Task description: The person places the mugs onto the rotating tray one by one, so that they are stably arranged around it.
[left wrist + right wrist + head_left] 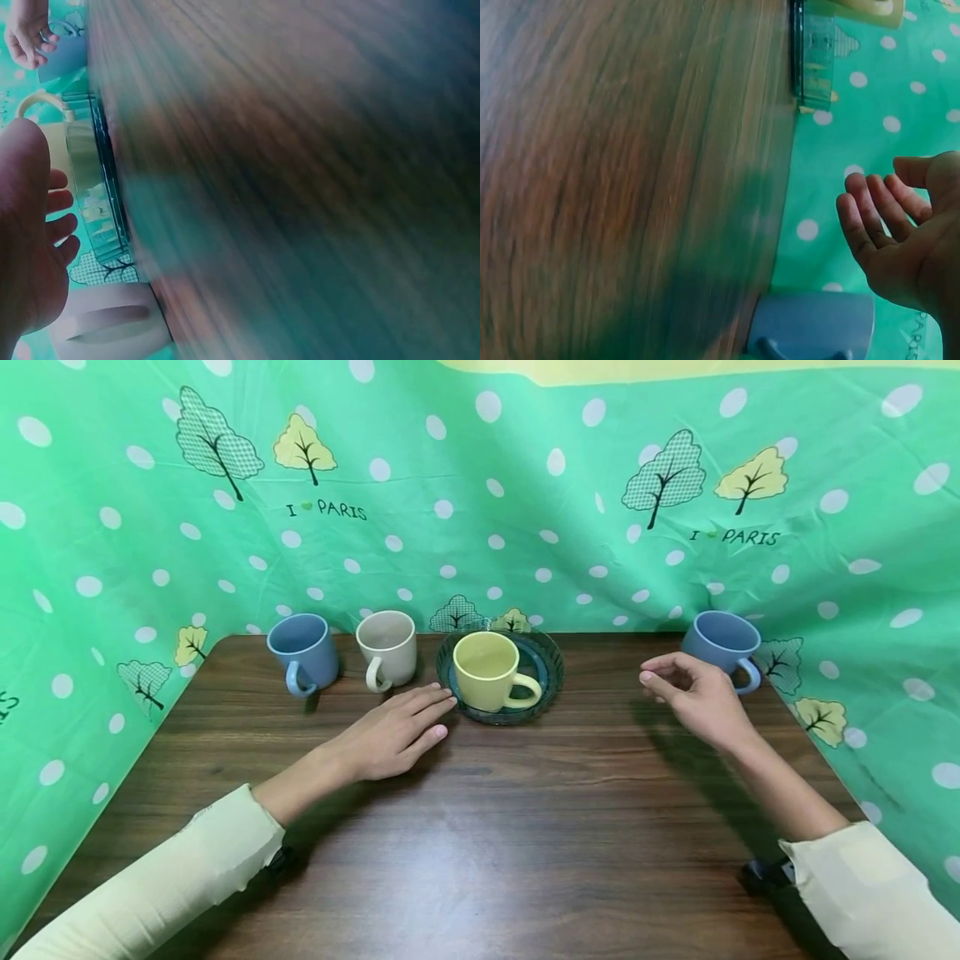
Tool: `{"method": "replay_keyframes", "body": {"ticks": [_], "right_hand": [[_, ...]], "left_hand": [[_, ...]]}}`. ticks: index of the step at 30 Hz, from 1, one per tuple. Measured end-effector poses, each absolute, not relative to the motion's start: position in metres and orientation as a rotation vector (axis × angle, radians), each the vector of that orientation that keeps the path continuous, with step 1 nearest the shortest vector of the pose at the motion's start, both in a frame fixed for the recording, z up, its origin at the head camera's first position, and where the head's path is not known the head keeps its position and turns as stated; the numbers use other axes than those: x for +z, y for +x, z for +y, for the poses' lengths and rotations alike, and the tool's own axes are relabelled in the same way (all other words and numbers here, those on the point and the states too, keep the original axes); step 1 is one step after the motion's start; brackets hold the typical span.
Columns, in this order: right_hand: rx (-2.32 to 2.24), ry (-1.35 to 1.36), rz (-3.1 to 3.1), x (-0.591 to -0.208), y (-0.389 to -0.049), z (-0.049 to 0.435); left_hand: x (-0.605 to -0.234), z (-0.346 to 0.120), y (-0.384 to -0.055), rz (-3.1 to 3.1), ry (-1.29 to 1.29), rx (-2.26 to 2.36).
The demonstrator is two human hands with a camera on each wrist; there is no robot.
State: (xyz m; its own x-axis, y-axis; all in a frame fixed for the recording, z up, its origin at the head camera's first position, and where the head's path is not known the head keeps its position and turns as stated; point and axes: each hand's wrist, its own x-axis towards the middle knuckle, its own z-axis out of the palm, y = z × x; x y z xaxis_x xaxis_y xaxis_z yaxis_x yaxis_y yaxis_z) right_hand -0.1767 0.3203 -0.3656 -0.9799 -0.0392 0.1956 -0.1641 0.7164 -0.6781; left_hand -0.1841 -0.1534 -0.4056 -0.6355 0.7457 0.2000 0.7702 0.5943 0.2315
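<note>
A yellow mug [486, 672] stands upright in a clear glass dish [553, 681], its handle to the right. My left hand [393, 731] has its fingers extended, the fingertips right at the dish's left edge. Nothing is in that palm, as the left wrist view shows. On the right, my right hand [697, 697] hovers over the table with loosely bent fingers and holds nothing. Just behind it sits a blue mug [723, 639], partly covered by the hand in the head view. Left of the dish is a beige mug [392, 647], close behind my left hand.
Another blue mug [303, 647] stands at the far left of the brown wooden table [480, 852]. A green dotted cloth [465, 477] with printed trees hangs along the table's back and side edges.
</note>
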Motion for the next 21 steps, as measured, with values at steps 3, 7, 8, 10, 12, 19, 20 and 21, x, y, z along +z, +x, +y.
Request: {"method": "replay_keyframes", "body": {"ticks": [3,7,8,10,12,19,20,21], "right_hand": [[1.098,0.122,-2.755,-0.364,-0.177,0.328],[1.102,0.084,-2.744,-0.364,-0.180,0.338],[1.108,0.078,-2.742,-0.364,-0.180,0.340],[1.101,0.067,-2.736,-0.364,-0.181,0.345],[1.095,0.048,-2.735,-0.364,-0.181,0.349],[1.169,-0.005,-2.738,-0.361,-0.182,0.363],[1.176,-0.015,-2.736,-0.360,-0.182,0.365],[1.182,-0.023,-2.731,-0.360,-0.183,0.367]], "left_hand": [[-0.404,-0.152,-0.182,-2.735,-1.317,-0.463],[-0.405,-0.151,-0.179,-2.745,-1.332,-0.463],[-0.405,-0.150,-0.179,-2.748,-1.333,-0.461],[-0.405,-0.150,-0.178,-2.752,-1.337,-0.458],[-0.405,-0.148,-0.177,-2.754,-1.343,-0.458],[-0.406,-0.144,-0.175,-2.764,-1.379,-0.456],[-0.406,-0.143,-0.175,-2.765,-1.383,-0.459],[-0.405,-0.143,-0.174,-2.768,-1.385,-0.459]]}}
